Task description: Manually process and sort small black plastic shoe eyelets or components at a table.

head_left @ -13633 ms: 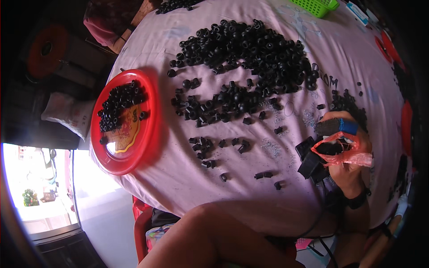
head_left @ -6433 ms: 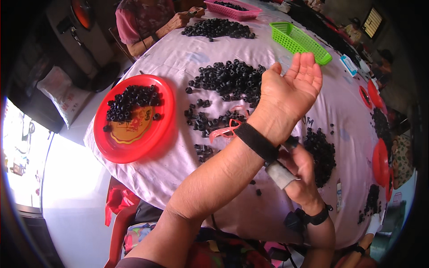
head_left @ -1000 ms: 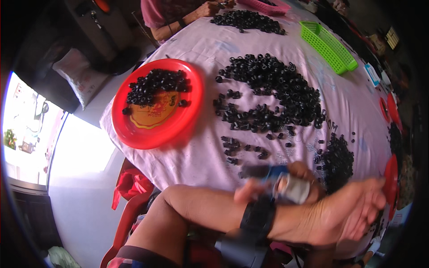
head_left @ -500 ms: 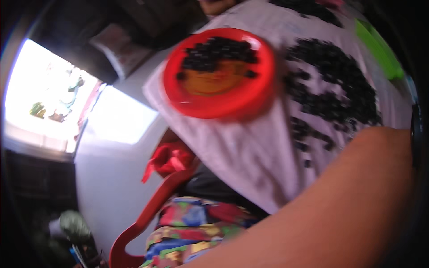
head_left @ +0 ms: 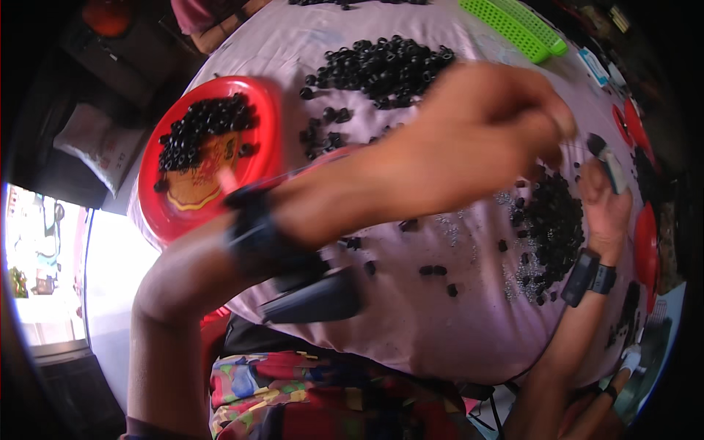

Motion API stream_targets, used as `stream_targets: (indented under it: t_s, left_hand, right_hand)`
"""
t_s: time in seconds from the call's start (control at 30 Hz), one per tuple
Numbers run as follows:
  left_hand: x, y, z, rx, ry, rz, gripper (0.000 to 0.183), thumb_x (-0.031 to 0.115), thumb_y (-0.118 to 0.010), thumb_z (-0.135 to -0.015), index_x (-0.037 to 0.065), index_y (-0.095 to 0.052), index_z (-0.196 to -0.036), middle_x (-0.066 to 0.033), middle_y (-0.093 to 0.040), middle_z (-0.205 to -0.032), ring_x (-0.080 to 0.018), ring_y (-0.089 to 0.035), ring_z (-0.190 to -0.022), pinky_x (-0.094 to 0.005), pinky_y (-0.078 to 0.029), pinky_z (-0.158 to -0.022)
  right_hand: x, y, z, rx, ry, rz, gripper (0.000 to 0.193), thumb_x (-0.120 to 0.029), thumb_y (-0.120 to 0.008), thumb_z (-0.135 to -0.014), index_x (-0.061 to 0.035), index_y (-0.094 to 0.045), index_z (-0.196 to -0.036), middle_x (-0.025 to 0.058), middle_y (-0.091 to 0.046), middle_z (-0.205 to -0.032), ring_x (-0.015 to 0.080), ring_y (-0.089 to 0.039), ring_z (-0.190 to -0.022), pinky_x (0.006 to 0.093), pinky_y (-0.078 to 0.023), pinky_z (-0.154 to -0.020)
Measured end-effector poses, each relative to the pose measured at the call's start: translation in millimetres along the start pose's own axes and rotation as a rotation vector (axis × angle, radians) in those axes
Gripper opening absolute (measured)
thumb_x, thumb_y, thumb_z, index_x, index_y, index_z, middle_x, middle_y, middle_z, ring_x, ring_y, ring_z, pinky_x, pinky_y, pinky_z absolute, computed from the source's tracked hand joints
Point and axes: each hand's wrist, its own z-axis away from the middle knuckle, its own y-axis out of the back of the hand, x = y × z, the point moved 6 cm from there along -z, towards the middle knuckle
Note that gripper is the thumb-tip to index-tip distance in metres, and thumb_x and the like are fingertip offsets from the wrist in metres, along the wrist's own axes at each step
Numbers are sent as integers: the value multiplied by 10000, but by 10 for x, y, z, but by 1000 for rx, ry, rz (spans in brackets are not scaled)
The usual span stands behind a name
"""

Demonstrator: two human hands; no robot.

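Note:
My left hand (head_left: 506,128) is stretched across the table from the left, its fingers curled together and blurred. Whatever may be in them is hidden. At the right, my right hand (head_left: 606,202) is closed around a small pale, bar-like object (head_left: 613,170). A round black piece (head_left: 595,144) sits by that object's upper end; whether they are joined I cannot tell. Beside my right hand lies a heap of small black parts (head_left: 554,227), with tiny silvery metal bits (head_left: 528,275) scattered along it. Under and beyond my left hand spreads a pile of black ring-like parts (head_left: 385,70).
A red tray (head_left: 213,213) with black parts stands at the left on the pink tablecloth (head_left: 440,330). A green perforated basket (head_left: 513,29) lies at the far right, with red plates (head_left: 645,246) along the right edge. Another person's arm (head_left: 220,33) shows at far left, another's hand (head_left: 623,370) at lower right.
The view has swung to the right, so the red tray now appears further left. My left hand and my right hand have come into sight, along with the heap with silvery bits.

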Motion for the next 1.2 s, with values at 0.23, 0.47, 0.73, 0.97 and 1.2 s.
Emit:
stream_targets:
  t_s: [0.23, 0.47, 0.73, 0.97, 1.2]
  left_hand:
    - [772, 674, 1016, -359, -234, 402, 983, 705, -438, -924, 13, -151, -1559, -253, -576, -1239, -216, -638, -694, -320, -509, -574]
    - [943, 864, 930, 380, -142, 491, 963, 678, -417, -931, 61, -71, -1584, -248, -497, -1383, -329, -619, -1050, -449, -526, -888]
    - [123, 932, 844, -50, 150, -861, 722, 406, -638, -957, -30, -368, -1464, -276, -582, -1239, -308, -640, -1075, -407, -527, -892]
    - [323, 1282, 1429, 433, 197, -220, 259, 351, -570, -991, 105, -618, -926, 41, -510, -697, -33, -418, -542, -208, -288, -464]
    - [626, 2381, 2353, 1037, 66, -14, 218, 283, -491, -1046, 92, -593, -1072, 73, -418, -695, -22, -375, -548, -196, -327, -512]
  right_hand:
    - [162, -1456, 166, -273, 4, 851, 163, -115, -714, -847, 12, -709, -950, 91, -723, -827, 140, -652, -634, 255, -483, -545]
    - [327, -1978, 225, -391, 368, 994, 280, -48, -754, -741, 21, -704, -1008, 167, -684, -1168, 328, -663, -996, 377, -525, -861]
    - [239, -1257, 177, -185, 74, 671, 249, -6, -688, -836, -5, -723, -1083, 66, -729, -936, 55, -609, -743, 215, -478, -667]
    - [204, -529, -40, 198, -17, 410, 156, -132, -621, -948, -30, -712, -1022, 59, -734, -865, 50, -611, -678, 191, -452, -547]
    - [33, -139, 1, 208, -29, 169, 243, -209, -586, -972, -26, -652, -1119, 71, -706, -874, 103, -604, -674, 223, -437, -549]
